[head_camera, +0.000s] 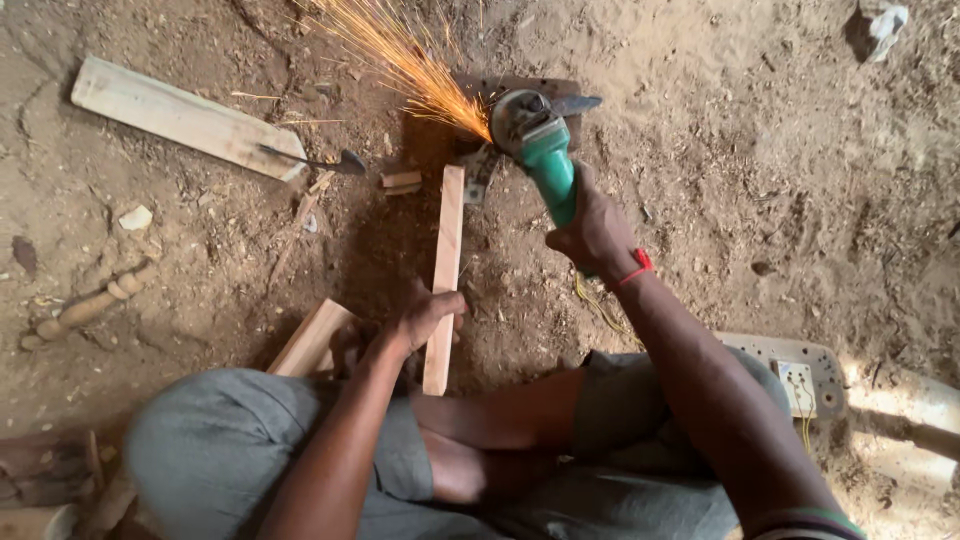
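Bare dirt floor (760, 150), strewn with sawdust and wood chips, fills the view, with the person seated on it, knees spread. Far left lies a wide pale plank (185, 118), and below it a turned wooden spindle (85, 308). A narrow wooden slat (443, 275) runs from between the knees toward the top, and the left hand (425, 315) is clasped around its lower part. The right hand (597, 232) grips the green angle grinder (540, 145), whose disc sits by a dark metal piece (520, 88) just past the slat's far end, throwing orange sparks (400, 60) up and left. A white socket board (795, 375) lies near the right knee.
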